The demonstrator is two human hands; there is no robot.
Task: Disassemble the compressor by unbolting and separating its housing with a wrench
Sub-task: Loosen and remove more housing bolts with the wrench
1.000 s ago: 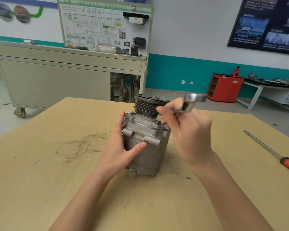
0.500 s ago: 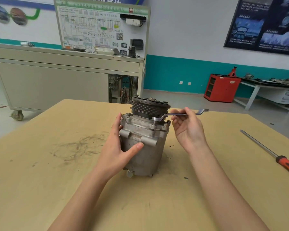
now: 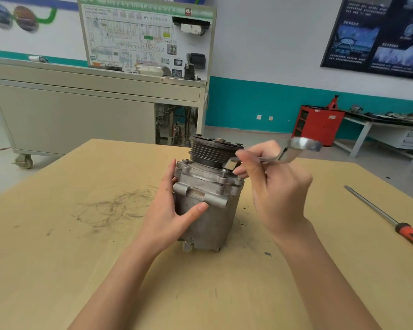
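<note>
Head view: the compressor (image 3: 208,217) stands upright at the middle of the worktop (image 3: 69,270), its black grooved pulley (image 3: 212,152) on top. The left hand (image 3: 169,220) steadies the housing from the left. Its fingers (image 3: 168,177) lie up along the left side, close together, and the thumb is spread away from them, pressed on the near face under a mounting lug. The right hand (image 3: 280,196) is raised just right of the compressor and pinches the wrench (image 3: 303,144) by its shank between thumb and fingers, with the back of the hand toward the camera. The wrench's near ring sits at a bolt on the top flange, right beside the pulley. Whether it is seated on the bolt head cannot be told. Its far ring points right and away, clear of the housing. The hand hides the compressor's upper right edge.

Dark scuff marks (image 3: 115,208) ring the worktop left of the compressor. A red-handled screwdriver (image 3: 386,221) lies well apart on the right, near the edge. Beyond the worktop stand a grey wheeled cabinet (image 3: 81,120) carrying a wiring board (image 3: 141,36), a red cabinet (image 3: 317,125) by the teal wall band, a cluttered bench (image 3: 382,129) at far right, and a dark poster (image 3: 377,36) above.
</note>
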